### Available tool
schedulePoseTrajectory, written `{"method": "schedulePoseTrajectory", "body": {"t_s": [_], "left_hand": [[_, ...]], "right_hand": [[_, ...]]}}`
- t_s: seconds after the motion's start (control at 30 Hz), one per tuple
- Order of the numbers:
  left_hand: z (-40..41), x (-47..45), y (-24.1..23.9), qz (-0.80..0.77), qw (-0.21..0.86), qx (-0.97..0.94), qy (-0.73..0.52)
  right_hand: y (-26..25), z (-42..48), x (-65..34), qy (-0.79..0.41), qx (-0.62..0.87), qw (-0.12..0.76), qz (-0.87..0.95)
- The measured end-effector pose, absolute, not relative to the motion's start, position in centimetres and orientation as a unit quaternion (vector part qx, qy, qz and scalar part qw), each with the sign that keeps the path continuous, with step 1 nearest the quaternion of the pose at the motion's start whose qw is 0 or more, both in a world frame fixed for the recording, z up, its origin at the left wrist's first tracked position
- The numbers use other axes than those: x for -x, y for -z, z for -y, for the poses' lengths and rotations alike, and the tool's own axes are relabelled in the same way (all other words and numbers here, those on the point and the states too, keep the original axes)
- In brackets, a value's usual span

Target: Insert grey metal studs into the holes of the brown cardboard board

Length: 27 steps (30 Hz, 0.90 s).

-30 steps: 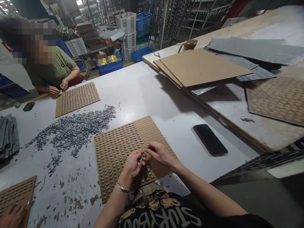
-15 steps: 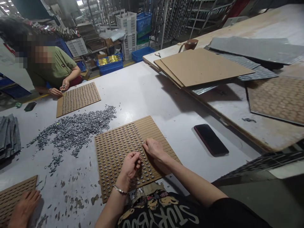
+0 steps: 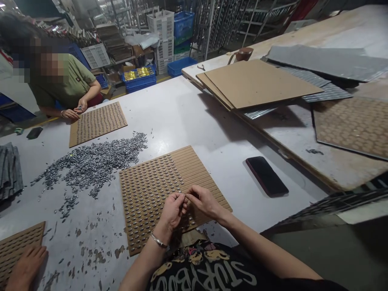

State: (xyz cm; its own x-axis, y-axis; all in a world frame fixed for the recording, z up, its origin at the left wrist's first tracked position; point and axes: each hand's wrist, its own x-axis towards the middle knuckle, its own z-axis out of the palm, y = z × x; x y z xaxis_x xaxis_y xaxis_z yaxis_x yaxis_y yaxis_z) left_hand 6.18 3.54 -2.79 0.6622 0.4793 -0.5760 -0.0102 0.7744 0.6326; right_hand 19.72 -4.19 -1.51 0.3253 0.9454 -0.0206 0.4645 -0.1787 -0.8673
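Fingertips of the left hand (image 3: 173, 210) and the right hand (image 3: 203, 201) meet just above the near middle of the brown ridged cardboard board (image 3: 169, 190). Both are pinched shut, apparently on small grey metal pieces, though the pieces themselves are too small to make out between the fingers. A silver bracelet (image 3: 159, 241) sits on the left wrist.

The board's left part already carries rows of the same pieces; the far right grooves are bare. To do this step well, I judge that one piece should pass cleanly from the left pinch to the right, be turned to lie along the groove, then be pressed down next to the last filled row, without nudging its neighbours.

The loose heap of small grey metal pieces (image 3: 91, 163) lies on the grey table (image 3: 182, 117) just left of the board. A black phone (image 3: 266, 176) lies to the right, well apart. Another person's hand (image 3: 26, 268) rests at a second board (image 3: 18, 248) at lower left, and a person in a green shirt (image 3: 65, 87) works across the table.
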Motion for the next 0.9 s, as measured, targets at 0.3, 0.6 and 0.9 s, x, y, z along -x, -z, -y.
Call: {"method": "schedulePoseTrajectory", "body": {"t_s": [0.3, 0.6, 0.9], "left_hand": [[-4.8, -5.4, 3.0, -0.446, 0.825, -0.265, -0.222], [-5.0, -4.7, 2.9, -0.425, 0.819, -0.327, -0.206], [-4.9, -3.9, 3.2, -0.430, 0.819, -0.308, -0.221]], "right_hand": [[2.8, 1.2, -21.5, -0.267, 0.797, 0.259, 0.475], [1.4, -0.7, -21.4, -0.264, 0.832, 0.080, 0.481], [2.7, -1.0, -22.3, -0.236, 0.825, 0.143, 0.494]]}}
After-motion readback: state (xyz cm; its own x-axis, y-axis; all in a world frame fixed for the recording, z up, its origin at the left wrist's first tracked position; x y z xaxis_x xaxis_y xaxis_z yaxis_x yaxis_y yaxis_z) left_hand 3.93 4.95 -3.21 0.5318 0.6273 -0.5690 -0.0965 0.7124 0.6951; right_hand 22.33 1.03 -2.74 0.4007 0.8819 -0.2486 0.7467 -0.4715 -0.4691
